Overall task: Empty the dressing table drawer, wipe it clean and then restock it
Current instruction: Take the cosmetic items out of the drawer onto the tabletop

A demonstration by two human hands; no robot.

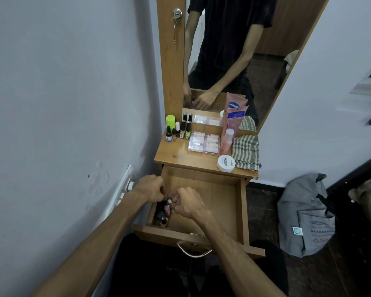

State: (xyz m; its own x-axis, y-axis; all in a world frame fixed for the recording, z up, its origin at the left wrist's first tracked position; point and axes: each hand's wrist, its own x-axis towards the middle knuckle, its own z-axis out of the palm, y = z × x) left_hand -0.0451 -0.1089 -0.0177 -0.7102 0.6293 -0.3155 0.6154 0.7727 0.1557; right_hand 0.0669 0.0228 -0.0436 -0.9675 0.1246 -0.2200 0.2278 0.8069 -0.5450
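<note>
The wooden drawer (pixel 212 196) is pulled out, mostly bare inside. Several small nail polish bottles (pixel 163 213) stand in its near left corner. My left hand (pixel 149 188) and my right hand (pixel 187 203) meet over that corner, fingers pinched around a small bottle with a metallic cap (pixel 169 200). Which hand bears the bottle I cannot tell. On the tabletop (pixel 176 153) stand more polish bottles (pixel 179 129), a clear nail box (pixel 204 142), a pink bottle (pixel 227 141), a pink tube (pixel 234 118), a white jar (pixel 226 163) and a checked cloth (pixel 245 151).
A mirror (pixel 244 50) rises behind the tabletop. The wall (pixel 62 103) lies close on the left. A grey bag (pixel 306 215) sits on the dark floor to the right. The drawer handle (pixel 193 251) points toward me.
</note>
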